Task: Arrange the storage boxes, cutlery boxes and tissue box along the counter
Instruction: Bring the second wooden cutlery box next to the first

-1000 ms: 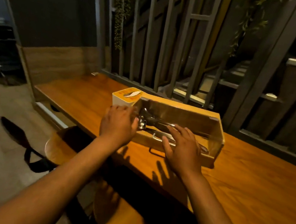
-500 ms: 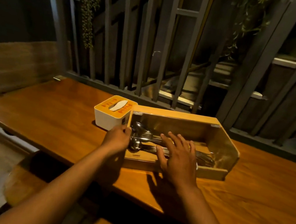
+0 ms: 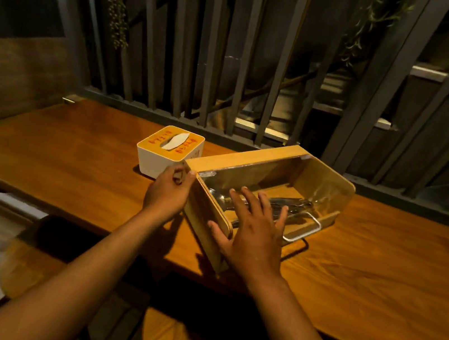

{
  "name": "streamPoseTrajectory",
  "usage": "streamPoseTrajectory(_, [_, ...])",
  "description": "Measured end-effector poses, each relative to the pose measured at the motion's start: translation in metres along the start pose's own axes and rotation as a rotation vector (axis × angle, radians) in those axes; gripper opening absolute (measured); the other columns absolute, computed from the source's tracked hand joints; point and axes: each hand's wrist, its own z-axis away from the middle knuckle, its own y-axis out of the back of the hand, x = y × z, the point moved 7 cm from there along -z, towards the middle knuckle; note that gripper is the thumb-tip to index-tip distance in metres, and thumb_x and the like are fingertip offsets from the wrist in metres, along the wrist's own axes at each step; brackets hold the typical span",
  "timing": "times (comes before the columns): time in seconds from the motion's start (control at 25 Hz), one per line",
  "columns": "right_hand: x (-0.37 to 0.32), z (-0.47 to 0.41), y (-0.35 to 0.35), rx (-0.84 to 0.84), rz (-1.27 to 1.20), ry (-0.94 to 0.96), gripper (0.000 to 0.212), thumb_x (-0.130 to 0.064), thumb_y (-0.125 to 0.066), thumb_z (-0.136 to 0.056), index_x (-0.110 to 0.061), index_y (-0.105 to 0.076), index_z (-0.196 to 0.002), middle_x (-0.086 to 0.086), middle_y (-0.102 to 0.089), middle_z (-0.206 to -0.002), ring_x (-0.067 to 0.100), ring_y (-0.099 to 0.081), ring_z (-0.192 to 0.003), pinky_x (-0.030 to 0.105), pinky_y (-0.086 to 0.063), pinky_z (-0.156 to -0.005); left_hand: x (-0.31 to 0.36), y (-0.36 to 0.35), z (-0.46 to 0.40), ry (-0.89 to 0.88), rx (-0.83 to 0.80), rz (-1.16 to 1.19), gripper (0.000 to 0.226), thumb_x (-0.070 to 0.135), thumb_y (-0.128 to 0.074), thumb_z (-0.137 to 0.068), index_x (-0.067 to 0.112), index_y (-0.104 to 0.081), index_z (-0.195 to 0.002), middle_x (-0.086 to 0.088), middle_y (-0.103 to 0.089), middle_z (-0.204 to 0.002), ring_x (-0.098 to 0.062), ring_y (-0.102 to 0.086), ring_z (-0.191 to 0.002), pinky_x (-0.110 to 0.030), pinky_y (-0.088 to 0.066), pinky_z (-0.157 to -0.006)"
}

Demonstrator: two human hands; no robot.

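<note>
Cutlery box (image 3: 272,174): had turned skew on the counter (image 3: 71,163) since before.
Left hand (image 3: 168,193): gripped its left corner.
Right hand (image 3: 255,227): fingers spread wide on its front.
Tissue box (image 3: 169,150): stayed.

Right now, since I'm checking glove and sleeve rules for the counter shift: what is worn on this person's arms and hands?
Nothing shows. The left hand and right hand are bare: no gloves, and no rings, watch or bracelets can be seen. Both forearms are uncovered to the frame's bottom edge, with no sleeve in view. The light is dim, so small items could be missed.
</note>
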Motion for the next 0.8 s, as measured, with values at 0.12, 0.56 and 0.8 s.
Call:
streamPoseTrajectory(0.12, [0.0,0.002,-0.002,-0.004,0.002,-0.013,0.074,-0.072,-0.04,-0.086,-0.039,-0.024,-0.15,-0.007,-0.024,-0.161,0.023,-0.012,-0.15,0.066,-0.002,-0.116,0.01,-0.012,-0.017,-0.007,-0.042,0.086,0.055,0.057,-0.047,-0.093,0.025,-0.048,-0.138,-0.007,-0.054,-0.14,-0.03,-0.05,-0.128,-0.047,-0.046,-0.101])
streamPoseTrajectory(0.56, [0.073,0.039,0.026,0.038,-0.23,-0.029,0.068,-0.063,-0.058,-0.079,-0.049,-0.038,-0.142,-0.011,-0.028,-0.159,0.02,-0.006,-0.151,0.052,-0.026,-0.117,-0.001,-0.049,0.009,0.013,-0.109,0.251,0.058,0.05,-0.072,-0.079,0.019,-0.063,-0.128,-0.002,-0.06,-0.132,-0.025,-0.052,-0.125,-0.038,-0.045,-0.097])
streamPoseTrajectory(0.8, [0.104,0.059,0.041,0.078,-0.247,-0.064,0.067,-0.058,-0.068,-0.08,-0.047,-0.041,-0.141,-0.008,-0.03,-0.158,0.019,-0.006,-0.151,0.045,-0.031,-0.113,0.013,-0.07,0.053,0.0,-0.109,0.175,0.057,0.054,-0.066,-0.083,0.022,-0.061,-0.13,-0.003,-0.064,-0.127,-0.027,-0.057,-0.119,-0.041,-0.05,-0.095])
